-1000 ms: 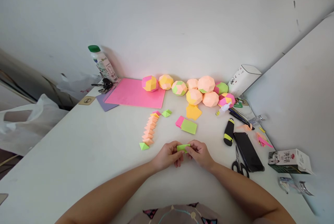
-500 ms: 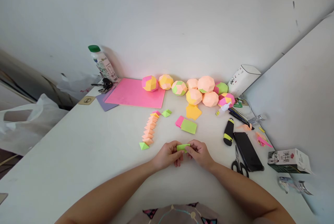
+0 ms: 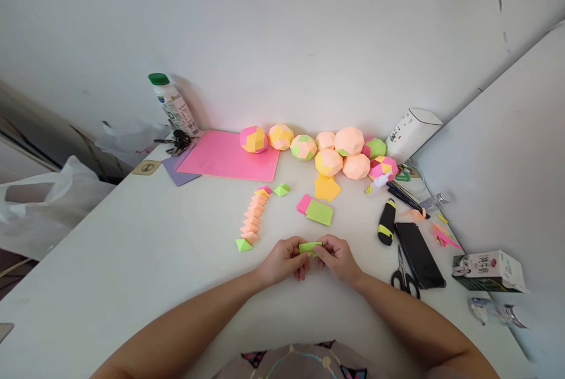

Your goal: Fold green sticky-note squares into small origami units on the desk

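A small green piece of paper (image 3: 309,246) is pinched between both hands above the table near its front. My left hand (image 3: 286,259) holds its left end, and my right hand (image 3: 336,258) grips the right end with the thumb across its face. Just beyond the hands lie flat green paper pieces (image 3: 319,212) with a pink paper piece (image 3: 303,203) at their left. To the left runs a row of folded peach paper units (image 3: 252,214), with a green folded unit (image 3: 243,245) at its near end. Another green folded unit (image 3: 281,190) sits by the far end.
Faceted paper balls (image 3: 348,142) line the wall, one resting on a pink sheet (image 3: 229,158). Orange paper (image 3: 327,188) lies before them. Rightward are a cutter (image 3: 387,223), scissors (image 3: 405,280), a phone (image 3: 420,255) and a milk carton (image 3: 488,271). A bottle (image 3: 175,108) stands back left.
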Demonstrator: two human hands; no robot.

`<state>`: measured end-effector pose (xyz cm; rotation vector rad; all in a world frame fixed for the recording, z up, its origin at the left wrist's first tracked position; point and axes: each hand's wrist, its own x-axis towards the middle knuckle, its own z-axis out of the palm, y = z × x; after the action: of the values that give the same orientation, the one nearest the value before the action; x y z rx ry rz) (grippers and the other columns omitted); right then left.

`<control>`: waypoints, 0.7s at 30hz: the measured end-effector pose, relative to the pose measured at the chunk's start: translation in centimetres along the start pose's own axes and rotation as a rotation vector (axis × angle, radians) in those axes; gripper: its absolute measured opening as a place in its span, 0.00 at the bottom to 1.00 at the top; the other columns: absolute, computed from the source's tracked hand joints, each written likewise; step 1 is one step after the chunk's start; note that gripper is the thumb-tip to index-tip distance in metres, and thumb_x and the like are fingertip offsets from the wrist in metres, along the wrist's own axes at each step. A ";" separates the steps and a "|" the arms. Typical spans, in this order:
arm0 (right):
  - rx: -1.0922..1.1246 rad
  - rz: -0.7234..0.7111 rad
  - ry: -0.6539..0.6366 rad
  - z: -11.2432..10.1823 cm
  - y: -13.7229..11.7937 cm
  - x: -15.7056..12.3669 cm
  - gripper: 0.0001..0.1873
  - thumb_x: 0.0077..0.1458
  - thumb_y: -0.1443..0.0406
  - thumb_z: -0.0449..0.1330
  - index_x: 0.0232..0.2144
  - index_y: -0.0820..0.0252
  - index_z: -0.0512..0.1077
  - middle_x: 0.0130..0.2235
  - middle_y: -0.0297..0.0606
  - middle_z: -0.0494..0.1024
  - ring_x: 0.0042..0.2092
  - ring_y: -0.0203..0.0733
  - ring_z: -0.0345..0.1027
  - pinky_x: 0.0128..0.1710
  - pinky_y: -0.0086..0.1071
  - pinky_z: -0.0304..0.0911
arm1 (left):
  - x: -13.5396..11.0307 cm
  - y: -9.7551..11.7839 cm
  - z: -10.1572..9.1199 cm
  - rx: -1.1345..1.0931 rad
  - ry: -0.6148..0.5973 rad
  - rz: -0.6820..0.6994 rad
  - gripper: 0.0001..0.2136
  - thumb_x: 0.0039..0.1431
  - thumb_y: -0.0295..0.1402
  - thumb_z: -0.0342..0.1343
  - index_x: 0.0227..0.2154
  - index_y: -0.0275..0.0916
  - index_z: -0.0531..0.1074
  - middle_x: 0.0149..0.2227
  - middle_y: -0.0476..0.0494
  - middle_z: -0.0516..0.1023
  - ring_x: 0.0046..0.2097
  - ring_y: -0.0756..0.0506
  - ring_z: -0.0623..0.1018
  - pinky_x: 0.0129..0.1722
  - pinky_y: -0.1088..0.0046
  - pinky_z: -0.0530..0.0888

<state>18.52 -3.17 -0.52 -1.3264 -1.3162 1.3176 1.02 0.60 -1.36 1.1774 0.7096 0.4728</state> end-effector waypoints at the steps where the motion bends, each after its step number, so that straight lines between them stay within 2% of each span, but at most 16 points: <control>1: 0.000 0.000 -0.001 0.0 0.0 0.0 0.12 0.52 0.58 0.58 0.26 0.62 0.67 0.19 0.31 0.69 0.20 0.33 0.61 0.22 0.28 0.59 | 0.0 0.0 0.0 0.001 0.001 -0.002 0.13 0.54 0.42 0.55 0.34 0.36 0.65 0.22 0.50 0.74 0.19 0.51 0.73 0.18 0.77 0.69; 21: -0.009 0.009 0.004 0.0 -0.1 -0.1 0.13 0.52 0.57 0.58 0.27 0.62 0.68 0.20 0.31 0.70 0.21 0.33 0.62 0.22 0.28 0.60 | -0.1 0.2 0.1 0.005 0.002 0.003 0.13 0.54 0.42 0.55 0.33 0.36 0.65 0.22 0.50 0.73 0.19 0.52 0.73 0.18 0.77 0.70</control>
<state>18.51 -3.23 -0.37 -1.3420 -1.3163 1.3154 1.07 0.57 -1.10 1.1830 0.7113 0.4746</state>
